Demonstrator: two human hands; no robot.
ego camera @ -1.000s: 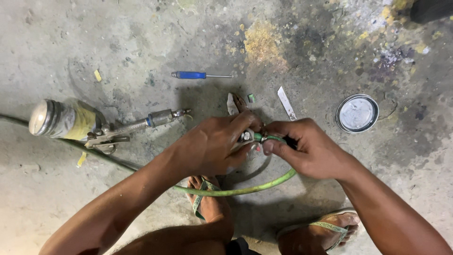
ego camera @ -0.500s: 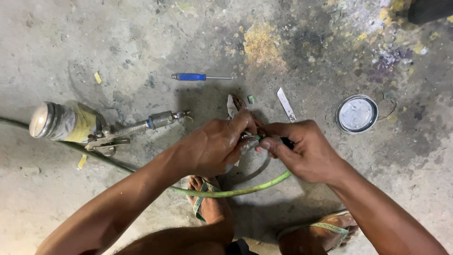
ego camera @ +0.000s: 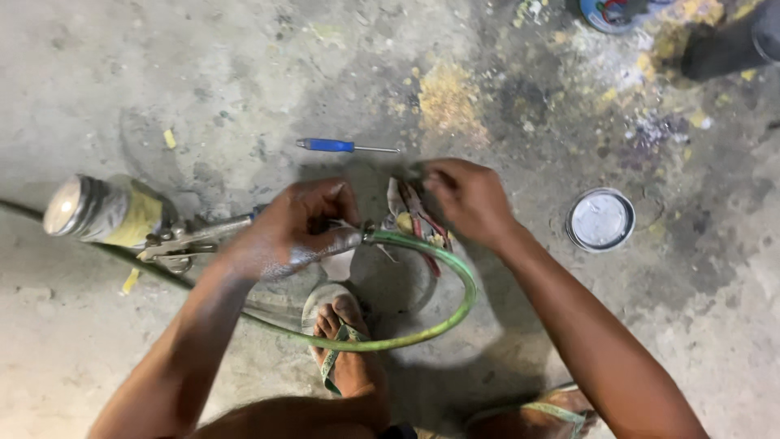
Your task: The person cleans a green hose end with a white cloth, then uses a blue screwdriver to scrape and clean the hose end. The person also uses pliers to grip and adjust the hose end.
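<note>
My left hand (ego camera: 296,232) clenches the thin green rubber hose's (ego camera: 439,317) end; my right hand (ego camera: 467,199) grasps red-handled pliers (ego camera: 418,215) beside it, which I fear may slip.

We take the green hose (ego camera: 439,321) as landmark. Inside its loop, bare concrete floor (ego camera: 390,293) leaves room, though a sandalled foot (ego camera: 345,358) crowds the near edge. Beyond the hose end, pliers (ego camera: 418,215) lie under our right hand (ego camera: 467,199), with a blue screwdriver (ego camera: 341,146) farther out. Left of the hose, a spray gun (ego camera: 122,219) blocks passage. Right of it, floor stays open up to a round tin lid (ego camera: 601,219).
</note>
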